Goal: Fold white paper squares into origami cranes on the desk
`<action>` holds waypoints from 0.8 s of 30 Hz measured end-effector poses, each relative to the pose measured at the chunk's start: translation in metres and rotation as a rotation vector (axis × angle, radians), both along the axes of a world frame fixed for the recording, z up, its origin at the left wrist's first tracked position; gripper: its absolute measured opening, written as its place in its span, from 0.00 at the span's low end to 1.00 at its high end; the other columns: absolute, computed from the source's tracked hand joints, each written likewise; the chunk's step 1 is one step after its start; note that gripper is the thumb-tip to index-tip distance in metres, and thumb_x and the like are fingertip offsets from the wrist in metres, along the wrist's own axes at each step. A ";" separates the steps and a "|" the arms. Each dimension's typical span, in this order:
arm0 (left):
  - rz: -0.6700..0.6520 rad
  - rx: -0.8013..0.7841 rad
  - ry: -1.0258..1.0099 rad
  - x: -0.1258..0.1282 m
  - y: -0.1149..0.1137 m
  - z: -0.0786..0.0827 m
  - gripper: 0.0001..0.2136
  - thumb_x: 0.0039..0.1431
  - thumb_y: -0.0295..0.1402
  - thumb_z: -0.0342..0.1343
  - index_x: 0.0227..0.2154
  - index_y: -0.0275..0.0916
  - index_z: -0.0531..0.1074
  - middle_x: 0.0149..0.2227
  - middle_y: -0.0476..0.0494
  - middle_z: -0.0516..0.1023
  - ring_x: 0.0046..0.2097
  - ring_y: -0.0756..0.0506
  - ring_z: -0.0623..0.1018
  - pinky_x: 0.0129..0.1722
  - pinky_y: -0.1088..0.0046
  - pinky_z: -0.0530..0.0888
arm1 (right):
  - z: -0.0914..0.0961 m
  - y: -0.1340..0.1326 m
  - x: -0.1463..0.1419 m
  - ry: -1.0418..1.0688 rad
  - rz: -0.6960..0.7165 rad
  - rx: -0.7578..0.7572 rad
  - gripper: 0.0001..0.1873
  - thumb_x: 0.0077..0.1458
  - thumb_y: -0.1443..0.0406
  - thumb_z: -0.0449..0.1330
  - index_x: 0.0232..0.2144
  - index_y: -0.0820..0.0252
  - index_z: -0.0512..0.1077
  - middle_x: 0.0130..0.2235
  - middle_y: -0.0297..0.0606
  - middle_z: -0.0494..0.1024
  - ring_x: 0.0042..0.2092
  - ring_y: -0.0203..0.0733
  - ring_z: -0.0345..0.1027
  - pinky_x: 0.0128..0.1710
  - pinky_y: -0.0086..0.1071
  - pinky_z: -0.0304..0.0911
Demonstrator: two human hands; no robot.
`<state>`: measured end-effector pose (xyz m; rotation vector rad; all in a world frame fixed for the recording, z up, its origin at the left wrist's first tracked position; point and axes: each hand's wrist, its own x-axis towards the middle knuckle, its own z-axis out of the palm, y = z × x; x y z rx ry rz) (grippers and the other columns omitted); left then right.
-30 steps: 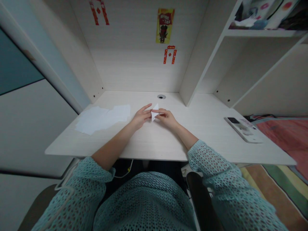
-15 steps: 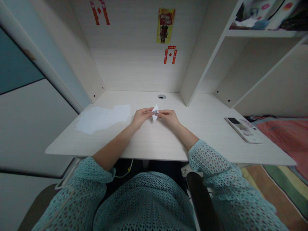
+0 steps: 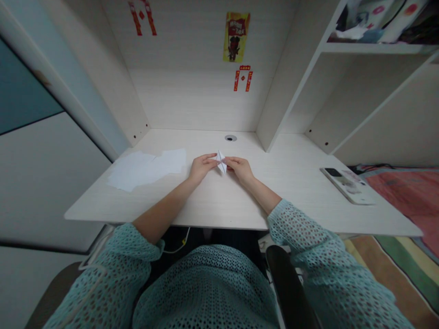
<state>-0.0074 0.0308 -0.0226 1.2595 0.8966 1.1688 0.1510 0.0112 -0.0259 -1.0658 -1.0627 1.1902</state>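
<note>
A small folded white paper piece (image 3: 221,161) with a pointed tip stands between my two hands over the middle of the pale wooden desk (image 3: 219,205). My left hand (image 3: 200,167) pinches its left side with closed fingers. My right hand (image 3: 240,168) pinches its right side, fingers curled. Both forearms reach forward from teal knitted sleeves.
Loose white paper sheets (image 3: 144,168) lie on the desk's left part. A white remote-like device (image 3: 346,183) rests near the right edge. A cable hole (image 3: 230,137) sits at the back. Side panels and a shelf unit (image 3: 343,68) close in the desk.
My left fingers, spread a second ago, have closed onto the paper. The folded piece has turned slightly between the hands and its tip now leans left.
</note>
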 end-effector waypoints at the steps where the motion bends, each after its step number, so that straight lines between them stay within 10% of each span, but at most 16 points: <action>1: -0.001 -0.019 0.013 0.000 0.000 -0.001 0.26 0.37 0.35 0.67 0.43 0.33 0.73 0.33 0.42 0.80 0.36 0.47 0.78 0.46 0.65 0.71 | 0.000 0.000 0.000 0.000 0.004 0.001 0.20 0.32 0.54 0.69 0.29 0.61 0.77 0.28 0.38 0.79 0.29 0.38 0.70 0.34 0.34 0.66; 24: -0.014 -0.013 0.013 -0.001 0.001 0.006 0.20 0.38 0.36 0.67 0.37 0.34 0.75 0.34 0.40 0.79 0.36 0.47 0.77 0.44 0.65 0.72 | 0.013 0.000 0.014 -0.159 -0.002 0.158 0.18 0.31 0.56 0.70 0.26 0.61 0.77 0.27 0.39 0.79 0.28 0.37 0.70 0.32 0.33 0.64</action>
